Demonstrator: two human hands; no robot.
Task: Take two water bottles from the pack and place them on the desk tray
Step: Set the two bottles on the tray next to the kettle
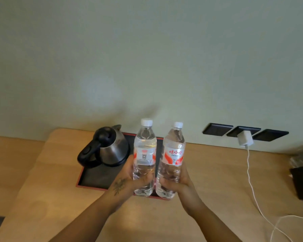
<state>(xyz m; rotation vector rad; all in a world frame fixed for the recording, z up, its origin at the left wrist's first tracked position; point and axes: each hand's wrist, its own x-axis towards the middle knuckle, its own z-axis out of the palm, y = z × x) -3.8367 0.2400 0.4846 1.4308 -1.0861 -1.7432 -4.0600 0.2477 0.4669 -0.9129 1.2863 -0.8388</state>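
Bottles, two, clear plastic, white caps, red-and-white labels, full and upright, side by side with a narrow gap between them. Left bottle (144, 158): held low on its body by the left hand (129, 179), fingers wrapped closed around it. Right bottle (172, 159): held likewise by the right hand (177, 179), fingers closed on the lower body. Both appear to be over the near right part of the tray (87, 180); whether their bases touch it cannot be told.

Tray: dark, red-rimmed, on the wooden desk (217, 172) against the wall. Kettle (106, 148): steel, black handle, on the tray's far left.

Pack: not in view.

Handling note: lower both straight down inside the rim, clear of the kettle, bases flat. Release only once each stands steady; soft walls may buckle under a hard squeeze.
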